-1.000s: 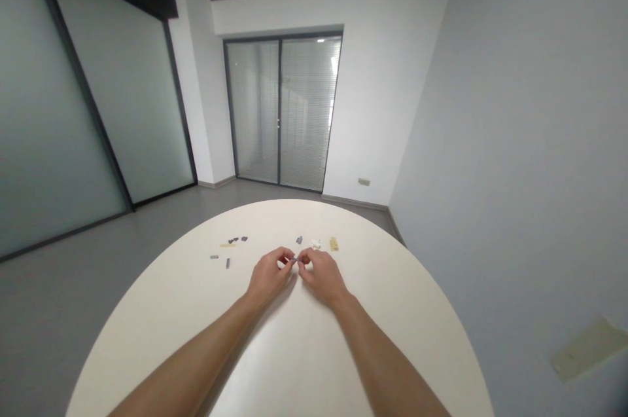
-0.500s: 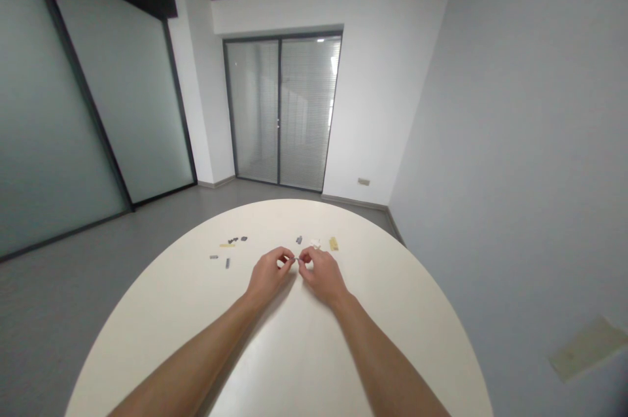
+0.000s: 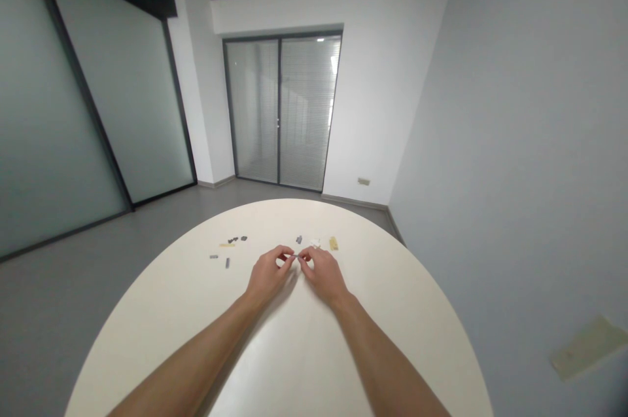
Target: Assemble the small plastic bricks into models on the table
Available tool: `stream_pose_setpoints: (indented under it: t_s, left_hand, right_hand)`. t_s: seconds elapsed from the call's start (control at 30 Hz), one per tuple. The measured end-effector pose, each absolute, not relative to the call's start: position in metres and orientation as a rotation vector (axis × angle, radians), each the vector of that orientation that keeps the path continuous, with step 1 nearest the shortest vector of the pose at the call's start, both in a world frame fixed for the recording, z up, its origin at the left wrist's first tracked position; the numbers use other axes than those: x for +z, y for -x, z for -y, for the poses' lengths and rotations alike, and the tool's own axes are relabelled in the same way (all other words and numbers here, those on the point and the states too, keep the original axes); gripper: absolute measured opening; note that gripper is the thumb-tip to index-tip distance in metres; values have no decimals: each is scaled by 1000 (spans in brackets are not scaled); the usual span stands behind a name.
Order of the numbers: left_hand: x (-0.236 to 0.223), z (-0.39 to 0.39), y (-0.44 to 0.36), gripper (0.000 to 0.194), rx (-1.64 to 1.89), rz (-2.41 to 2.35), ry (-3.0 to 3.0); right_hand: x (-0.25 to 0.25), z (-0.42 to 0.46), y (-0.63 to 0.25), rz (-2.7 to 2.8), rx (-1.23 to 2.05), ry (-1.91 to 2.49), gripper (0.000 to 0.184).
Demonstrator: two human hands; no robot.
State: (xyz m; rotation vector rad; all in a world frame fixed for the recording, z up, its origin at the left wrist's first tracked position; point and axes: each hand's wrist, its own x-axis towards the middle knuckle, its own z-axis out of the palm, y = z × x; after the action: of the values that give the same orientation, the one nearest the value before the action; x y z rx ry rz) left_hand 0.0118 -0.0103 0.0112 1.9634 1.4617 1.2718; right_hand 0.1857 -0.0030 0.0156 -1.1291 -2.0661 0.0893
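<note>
The fingertips (image 3: 289,258) of both hands are pinching a tiny greyish part (image 3: 296,258), mostly hidden and too small to make out. The left hand (image 3: 269,277) and right hand (image 3: 324,277) are meeting over a round cream table (image 3: 392,319), with small grey, black (image 3: 233,240) and tan pieces (image 3: 333,243) lying just beyond. A sliding glass door (image 3: 280,112) is showing blinds behind it.
</note>
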Motion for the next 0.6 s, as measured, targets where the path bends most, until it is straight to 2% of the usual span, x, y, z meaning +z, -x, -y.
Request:
stream_pose_setpoints:
  t_s: [0.6]
  left_hand:
    - [9,6,-11,24,1270,-1419,-1956]
  right_hand:
    - [11,0,-185,2053,84,1073,11]
